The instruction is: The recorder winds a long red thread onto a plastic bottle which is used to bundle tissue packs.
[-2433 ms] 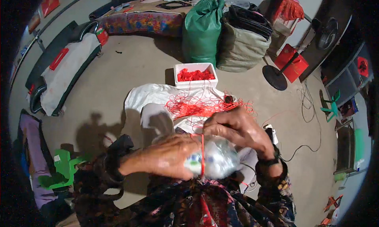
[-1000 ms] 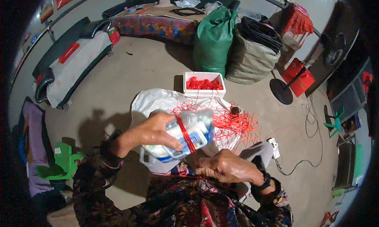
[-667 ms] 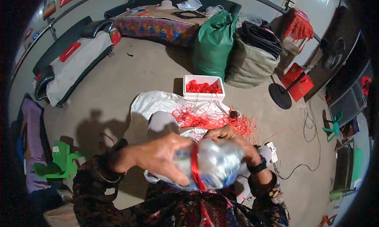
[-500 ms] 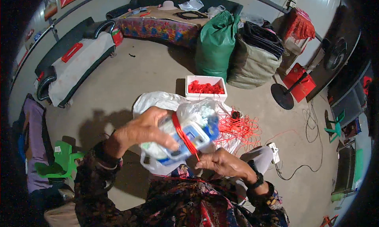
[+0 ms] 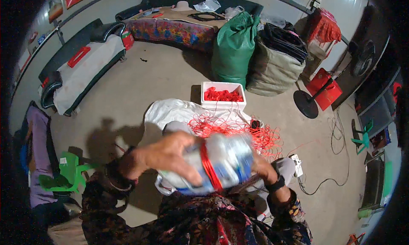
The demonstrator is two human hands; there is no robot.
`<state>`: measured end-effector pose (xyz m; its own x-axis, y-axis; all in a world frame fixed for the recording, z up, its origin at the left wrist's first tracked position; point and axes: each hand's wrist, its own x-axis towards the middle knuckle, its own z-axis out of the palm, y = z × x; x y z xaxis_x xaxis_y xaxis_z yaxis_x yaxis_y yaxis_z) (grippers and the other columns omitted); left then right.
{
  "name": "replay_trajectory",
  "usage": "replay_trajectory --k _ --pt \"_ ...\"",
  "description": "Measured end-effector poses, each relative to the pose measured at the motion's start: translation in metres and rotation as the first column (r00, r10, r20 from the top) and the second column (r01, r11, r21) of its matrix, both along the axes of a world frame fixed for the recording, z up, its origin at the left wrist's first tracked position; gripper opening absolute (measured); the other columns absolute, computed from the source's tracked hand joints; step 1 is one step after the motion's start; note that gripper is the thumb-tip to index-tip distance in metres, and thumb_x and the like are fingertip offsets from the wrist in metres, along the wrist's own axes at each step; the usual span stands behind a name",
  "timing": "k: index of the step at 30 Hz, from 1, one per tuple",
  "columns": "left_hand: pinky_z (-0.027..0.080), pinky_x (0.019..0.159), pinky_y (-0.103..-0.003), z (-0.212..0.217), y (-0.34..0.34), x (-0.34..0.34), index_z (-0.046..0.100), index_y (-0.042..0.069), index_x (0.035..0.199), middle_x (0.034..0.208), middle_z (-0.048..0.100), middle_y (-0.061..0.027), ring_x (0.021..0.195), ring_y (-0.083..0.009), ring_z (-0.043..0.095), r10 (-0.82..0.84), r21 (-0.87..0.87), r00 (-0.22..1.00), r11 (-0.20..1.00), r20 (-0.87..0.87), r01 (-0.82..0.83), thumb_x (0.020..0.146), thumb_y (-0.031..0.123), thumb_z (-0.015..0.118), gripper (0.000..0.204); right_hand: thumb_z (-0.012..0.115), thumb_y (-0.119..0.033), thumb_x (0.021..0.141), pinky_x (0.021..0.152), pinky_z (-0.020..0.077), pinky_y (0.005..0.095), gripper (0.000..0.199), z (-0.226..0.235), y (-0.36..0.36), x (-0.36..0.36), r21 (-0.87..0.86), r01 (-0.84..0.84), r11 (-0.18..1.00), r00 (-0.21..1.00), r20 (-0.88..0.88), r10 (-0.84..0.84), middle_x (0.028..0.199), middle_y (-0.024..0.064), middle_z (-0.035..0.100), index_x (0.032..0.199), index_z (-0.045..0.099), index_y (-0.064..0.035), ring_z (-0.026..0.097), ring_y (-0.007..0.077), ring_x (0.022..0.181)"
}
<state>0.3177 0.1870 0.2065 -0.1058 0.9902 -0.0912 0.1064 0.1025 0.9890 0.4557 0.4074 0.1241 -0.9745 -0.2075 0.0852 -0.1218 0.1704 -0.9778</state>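
A blue-and-white bundle wrapped in clear plastic [image 5: 232,153] is held up in front of my body, blurred by motion. Several turns of red cord [image 5: 208,166] run around its middle. My left hand [image 5: 168,155] grips the left end, thumb on the near face. Behind the right end is my right hand [image 5: 263,168], its fingers hidden by the bundle. Beyond the bundle, a loose tangle of red cord [image 5: 266,136] lies on a white sheet [image 5: 168,110]. More red cord [image 5: 219,95] fills a white box [image 5: 223,104] at the sheet's far edge.
A green sack [image 5: 232,53] and a beige sack [image 5: 272,70] stand behind the box. A black fan [image 5: 306,104] and a white power strip [image 5: 297,165] with a cable are on the right. A green chair [image 5: 68,172] stands left, near a sofa [image 5: 91,66].
The bundle has turned and shifted right and slightly down. My right hand has gone from pinching the cord at the near side to behind the bundle's right end.
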Motion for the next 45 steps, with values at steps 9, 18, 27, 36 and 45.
replay_trajectory --k 9,18,27,36,45 --pt "0.046 0.078 -0.032 -0.065 0.005 -0.012 0.058 -0.002 0.1 0.092 0.064 -0.013 0.084 -0.0225 0.06 -0.053 -0.082 0.91 0.996 -0.411 0.021 0.055 0.023 0.078 0.055 0.057 -0.021 0.089 0.064 0.0497 0.0302 0.018 0.078 -0.018 0.007 0.414 -0.106 0.904 0.961 -0.193 0.201 0.08 0.0081 0.065 0.094 0.065 -0.0052 0.064 0.0219 0.07" --pt "0.046 0.084 -0.029 0.001 0.006 -0.018 0.058 0.0 0.108 0.097 0.064 -0.0069 0.088 -0.014 0.06 0.181 -0.122 0.971 0.979 0.154 -0.163 0.06 0.016 0.079 0.055 0.057 -0.021 0.089 0.077 0.047 0.0309 0.021 -0.02 -0.011 0.01 0.102 0.06 0.993 0.985 -0.169 -0.042 0.095 0.0045 0.066 0.1 0.063 -0.004 0.06 0.0142 0.085" --pt "0.047 0.066 -0.034 -0.043 0.009 0.001 0.059 -0.001 0.099 0.08 0.062 -0.0121 0.071 -0.0191 0.059 -0.259 -0.357 0.88 0.927 -0.399 0.111 0.058 0.028 0.075 0.054 0.056 -0.017 0.087 0.06 0.0469 0.0335 0.015 0.08 -0.017 -0.003 0.396 -0.05 0.917 0.964 -0.219 0.147 0.077 0.0095 0.062 0.087 0.063 -0.0037 0.061 0.0254 0.064" --pt "0.045 0.085 -0.029 -0.004 0.003 -0.027 0.059 0.0 0.108 0.099 0.064 -0.0054 0.09 -0.0145 0.059 0.22 -0.226 0.964 0.957 0.149 -0.183 0.059 0.017 0.078 0.055 0.059 -0.023 0.088 0.067 0.0474 0.0298 0.022 -0.02 -0.019 0.009 0.202 0.01 0.979 0.999 0.028 -0.016 0.083 0.0036 0.066 0.093 0.065 -0.0029 0.061 0.0153 0.072" --pt "0.046 0.072 -0.031 -0.044 0.021 -0.003 0.054 -0.006 0.106 0.088 0.061 -0.0126 0.082 -0.0172 0.056 -0.327 -0.721 0.892 0.693 -0.313 0.001 0.06 0.029 0.078 0.062 0.058 -0.017 0.088 0.064 0.049 0.0318 0.016 0.084 -0.013 -0.008 0.381 -0.077 0.921 0.971 -0.183 0.156 0.079 0.0115 0.064 0.092 0.066 -0.0035 0.062 0.0268 0.067"
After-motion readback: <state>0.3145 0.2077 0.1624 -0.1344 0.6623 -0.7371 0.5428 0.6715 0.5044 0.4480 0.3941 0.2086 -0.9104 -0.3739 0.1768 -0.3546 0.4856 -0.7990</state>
